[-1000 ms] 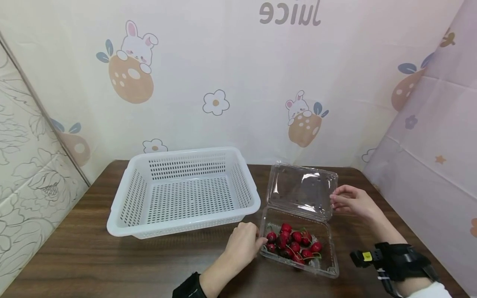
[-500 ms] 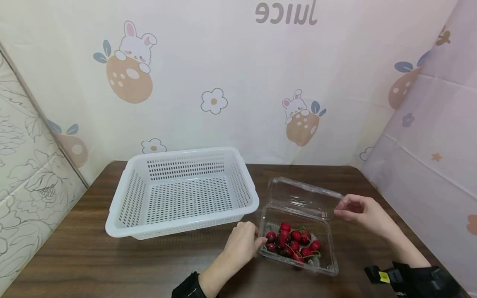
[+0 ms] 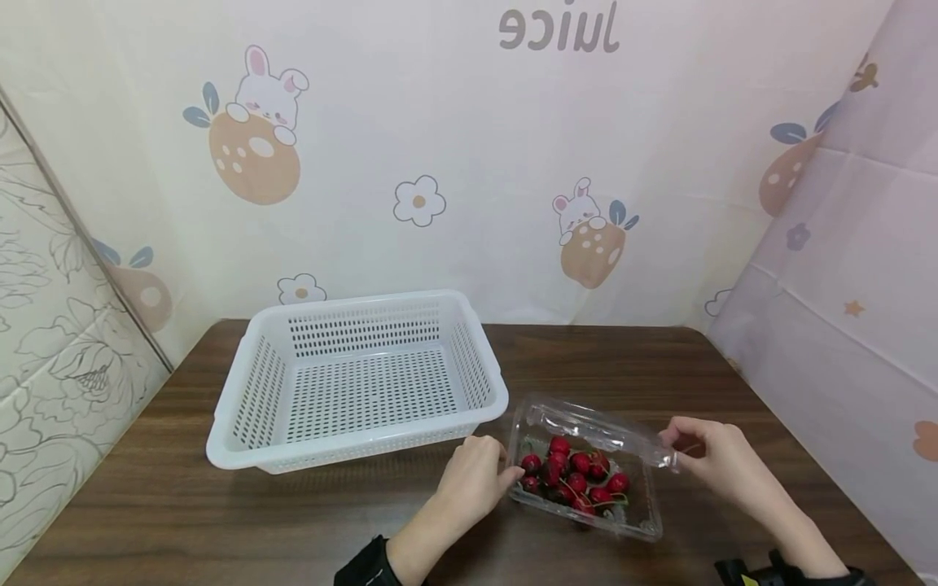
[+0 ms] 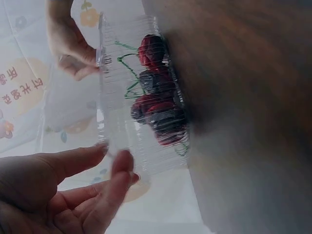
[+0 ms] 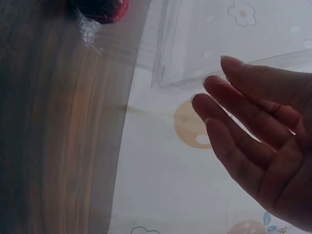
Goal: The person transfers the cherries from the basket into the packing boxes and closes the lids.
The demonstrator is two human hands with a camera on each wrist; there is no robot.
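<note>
A clear plastic clamshell box [image 3: 648, 521] stands on the table with several dark red cherries [image 3: 579, 482], some with green stems, inside. Its hinged lid [image 3: 586, 419] is tilted partway over them. My left hand [image 3: 472, 480] holds the box at its left side; in the left wrist view, thumb and fingers meet around the corner of the rim. At the lid's right free edge, my right hand [image 3: 714, 456] pinches the plastic between thumb and fingertips. The right wrist view shows that hand [image 5: 263, 131] with the lid edge running between thumb and fingers.
To the left of the box stands a white perforated plastic basket [image 3: 337, 448] with nothing in it. Both rest on a dark wooden table [image 3: 278, 521]. A printed curtain [image 3: 469, 122] hangs behind the table and along its right side.
My right hand has brought the lid from leaning back behind the box forward and down over the cherries. The left hand has stayed at the box's left side.
</note>
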